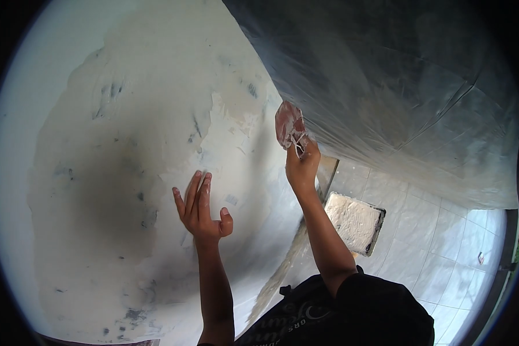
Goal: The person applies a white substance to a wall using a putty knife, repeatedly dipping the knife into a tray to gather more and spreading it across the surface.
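My left hand (202,210) has its fingers spread and holds nothing, in front of the patchy white wall (179,138) or close to it. Up and to the right, my right hand (303,164) is closed around a reddish flat tool (288,124) smeared with white paste. The tool is at the wall's edge, beside the grey plastic sheet (386,86). Part of the tool's handle is hidden by my fingers.
A square tray (354,222) of white paste lies on the tiled floor (421,230) by my right forearm. The plastic sheet hangs over the upper right. Dark marks dot the wall. A small item (481,258) lies at the far right.
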`<state>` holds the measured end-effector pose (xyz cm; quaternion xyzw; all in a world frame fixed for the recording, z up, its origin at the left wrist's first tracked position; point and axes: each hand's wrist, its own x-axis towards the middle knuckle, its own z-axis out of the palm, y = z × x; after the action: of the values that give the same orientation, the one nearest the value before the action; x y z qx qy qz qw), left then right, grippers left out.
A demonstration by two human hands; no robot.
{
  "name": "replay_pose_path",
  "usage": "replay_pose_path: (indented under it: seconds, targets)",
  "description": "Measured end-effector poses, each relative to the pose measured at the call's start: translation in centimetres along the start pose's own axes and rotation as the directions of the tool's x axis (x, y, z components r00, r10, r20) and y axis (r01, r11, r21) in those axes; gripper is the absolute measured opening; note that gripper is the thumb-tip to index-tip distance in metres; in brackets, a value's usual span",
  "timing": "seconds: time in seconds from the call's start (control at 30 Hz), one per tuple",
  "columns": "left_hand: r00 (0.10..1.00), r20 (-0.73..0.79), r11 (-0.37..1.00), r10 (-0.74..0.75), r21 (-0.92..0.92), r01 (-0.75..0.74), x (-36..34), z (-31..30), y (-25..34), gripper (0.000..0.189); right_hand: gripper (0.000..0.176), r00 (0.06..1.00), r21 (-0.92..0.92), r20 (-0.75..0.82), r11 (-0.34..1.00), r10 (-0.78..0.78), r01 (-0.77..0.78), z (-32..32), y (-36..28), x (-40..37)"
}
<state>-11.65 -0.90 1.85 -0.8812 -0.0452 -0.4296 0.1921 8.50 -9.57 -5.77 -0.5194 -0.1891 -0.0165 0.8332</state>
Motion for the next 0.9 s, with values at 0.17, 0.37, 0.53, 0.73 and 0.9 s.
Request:
replay_pose_path:
  seconds: [0.17, 0.37, 0.53, 0.73, 0.9]
  targets:
    - [1.000, 0.025, 1.000, -0.010, 0.014, 0.010, -0.1, 0.0, 0.0, 0.053, 0.036, 0.945, -0.348, -0.078, 0.897, -0.316, 0.272, 3.1, -0.4, 2.9]
    - [0.999, 0.041, 1.000, -0.016, 0.018, 0.016, -0.1, -0.1, 0.1, 0.053, 0.037, 0.930, -0.462, -0.059, 0.836, -0.363, 0.297, 7.0, 0.5, 4.7]
    - [0.999, 0.027, 1.000, -0.017, 0.025, 0.016, 0.1, 0.0, 0.1, 0.051, 0.041, 0.940, -0.487, 0.052, 0.814, -0.336, 0.318, 7.5, -0.2, 2.8]
    - [0.999, 0.026, 0.999, -0.020, 0.030, 0.019, 0.3, -0.2, 0.2, 0.052, 0.044, 0.953, -0.447, 0.111, 0.842, -0.282, 0.301, 4.5, -1.4, -1.2]
    - [0.999, 0.035, 1.000, -0.015, 0.014, 0.014, 0.1, -0.1, 0.1, 0.054, 0.040, 0.924, -0.438, -0.011, 0.832, -0.383, 0.339, 4.8, -1.3, 2.6]
